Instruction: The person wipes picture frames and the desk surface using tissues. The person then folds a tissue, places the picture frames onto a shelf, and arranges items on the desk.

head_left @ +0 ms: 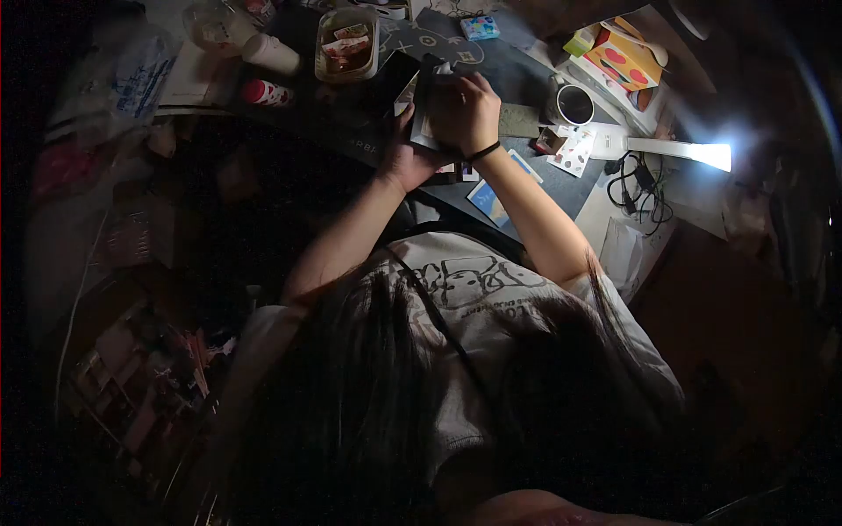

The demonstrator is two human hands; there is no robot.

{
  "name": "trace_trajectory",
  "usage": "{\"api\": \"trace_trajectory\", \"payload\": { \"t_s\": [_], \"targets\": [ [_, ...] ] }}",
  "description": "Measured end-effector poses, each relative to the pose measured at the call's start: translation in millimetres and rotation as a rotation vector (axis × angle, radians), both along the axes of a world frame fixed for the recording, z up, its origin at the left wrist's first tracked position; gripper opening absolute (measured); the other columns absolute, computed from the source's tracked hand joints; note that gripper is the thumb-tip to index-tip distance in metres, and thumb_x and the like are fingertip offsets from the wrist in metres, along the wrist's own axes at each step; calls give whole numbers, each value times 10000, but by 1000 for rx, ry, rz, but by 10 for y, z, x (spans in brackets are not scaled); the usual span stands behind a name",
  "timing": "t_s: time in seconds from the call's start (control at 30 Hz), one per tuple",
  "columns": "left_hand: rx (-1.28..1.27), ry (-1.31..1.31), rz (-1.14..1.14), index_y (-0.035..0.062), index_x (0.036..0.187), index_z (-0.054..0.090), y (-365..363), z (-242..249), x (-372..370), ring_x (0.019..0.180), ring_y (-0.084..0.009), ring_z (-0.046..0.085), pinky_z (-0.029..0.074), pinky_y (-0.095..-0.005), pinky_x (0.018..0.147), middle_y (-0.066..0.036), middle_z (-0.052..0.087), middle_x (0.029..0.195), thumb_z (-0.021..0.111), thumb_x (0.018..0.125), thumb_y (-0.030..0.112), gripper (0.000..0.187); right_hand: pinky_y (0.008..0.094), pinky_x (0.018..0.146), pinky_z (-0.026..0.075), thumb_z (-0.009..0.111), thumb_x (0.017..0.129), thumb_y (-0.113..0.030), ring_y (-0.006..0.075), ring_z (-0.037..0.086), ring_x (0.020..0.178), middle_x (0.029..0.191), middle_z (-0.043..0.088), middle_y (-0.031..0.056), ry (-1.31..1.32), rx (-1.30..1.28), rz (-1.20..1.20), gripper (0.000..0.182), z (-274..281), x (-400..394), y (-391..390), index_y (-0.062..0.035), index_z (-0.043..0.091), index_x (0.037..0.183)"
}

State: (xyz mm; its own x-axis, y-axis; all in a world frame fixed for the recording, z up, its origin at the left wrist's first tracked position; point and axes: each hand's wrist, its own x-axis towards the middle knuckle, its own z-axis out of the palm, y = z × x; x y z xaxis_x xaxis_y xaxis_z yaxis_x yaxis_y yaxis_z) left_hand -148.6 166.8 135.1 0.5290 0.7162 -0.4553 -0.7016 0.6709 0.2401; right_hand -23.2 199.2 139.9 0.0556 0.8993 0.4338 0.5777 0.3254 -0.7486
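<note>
My left hand (409,158) grips the lower left side of a dark, flat, rectangular thing (424,110), with the thumb along its edge. Its exact kind is lost in shadow. Against its right side my right hand (478,110) is closed, fingers curled and partly hidden, a black band on the wrist. What those fingers hold, if anything, I cannot make out. Just beyond the left hand lies a dark slab (396,74). Below the right forearm a blue-and-white card (488,202) rests on the dark desk mat (574,188).
A lit white lamp (715,156) shines at the right. Near it are a mug of dark liquid (556,110), a tangled black cable (645,188) and a yellow-red box (627,57). A plastic tub (374,44), a white cup (272,54) and a red-capped bottle (266,93) stand farther left.
</note>
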Motion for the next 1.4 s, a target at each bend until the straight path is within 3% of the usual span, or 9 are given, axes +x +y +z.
{"api": "trace_trajectory", "payload": {
  "t_s": [0.13, 0.37, 0.7, 0.87, 1.0, 1.1, 1.27, 1.33, 1.4],
  "targets": [
    [34, -208, 119, 36, 1244, 464, 168, -296, -190, 1006, -272, 565, 447, -390, 907, -150, 556, 1131, 385, 875, 553, 641, 374, 749, 483, 595, 705, -35, 326, 576, 854, 908, 607, 133, 102, -31, 209, 204, -102, -125, -382, -64, 656, 897],
    [34, -65, -95, 184, 1336, 382, 19, -156, -103, 1218, -285, 400, 307, -545, 990, -76, 417, 1343, 392, 843, 573, 628, 351, 715, 497, 620, 683, -38, 314, 597, 806, 895, 605, 142, 19, -55, 48, 212, -241, 105, -36, -51, 655, 892],
    [-3, -121, -17, 110, 1339, 373, 34, -210, -296, 1179, -272, 442, 315, -492, 1007, -104, 464, 1290, 426, 830, 573, 690, 385, 742, 485, 613, 675, 2, 344, 571, 870, 965, 583, 137, 34, -36, 300, 297, -266, -107, -479, -59, 637, 964],
    [29, -31, -86, 106, 1350, 359, -90, -259, -240, 1224, -280, 401, 335, -492, 994, -119, 411, 1342, 407, 845, 573, 690, 328, 673, 491, 622, 695, -14, 317, 596, 736, 807, 607, 134, 86, -185, -23, 232, -522, 79, -15, -52, 653, 921],
    [195, 495, -148, 84, 1395, 268, -26, -291, -280, 1187, -251, 446, 389, -406, 949, -132, 429, 1316, 602, 787, 478, 798, 250, 606, 465, 574, 860, -81, 88, 562, 738, 831, 614, 43, 838, -459, -160, 111, -801, 158, -74, -1, 617, 924],
    [1172, 1647, -207, 13, 1412, 163, -13, -271, -304, 1111, -303, 485, 386, -428, 936, -244, 408, 1300, 755, 666, 412, 1033, 261, 630, 480, 542, 868, -76, 153, 586, 734, 864, 605, 65, 1566, -684, -91, 141, -861, 269, -290, -23, 552, 998],
    [1420, 1953, -135, -6, 1395, 170, -78, -109, -216, 1105, -375, 436, 335, -478, 948, -236, 343, 1348, 766, 601, 426, 1083, 300, 665, 487, 452, 915, -97, 181, 579, 775, 849, 589, 56, 1490, -604, 110, 119, -983, 227, -505, -27, 533, 966],
    [1456, 1994, -121, -25, 1376, 203, -86, -127, -213, 1087, -384, 417, 335, -483, 923, -212, 323, 1364, 767, 573, 420, 1077, 275, 747, 459, 484, 915, -128, 157, 554, 925, 1006, 578, 42, 1820, -699, -146, 122, -376, 128, -570, -53, 527, 1002],
    [1462, 1978, -117, -9, 1380, 207, -83, -108, -230, 1097, -376, 415, 329, -489, 934, -196, 300, 1384, 768, 569, 442, 1084, 260, 664, 461, 512, 912, -155, 152, 566, 807, 912, 585, 45, 1701, -634, -146, 136, -464, 60, -560, -53, 516, 1002]
  ]
}}
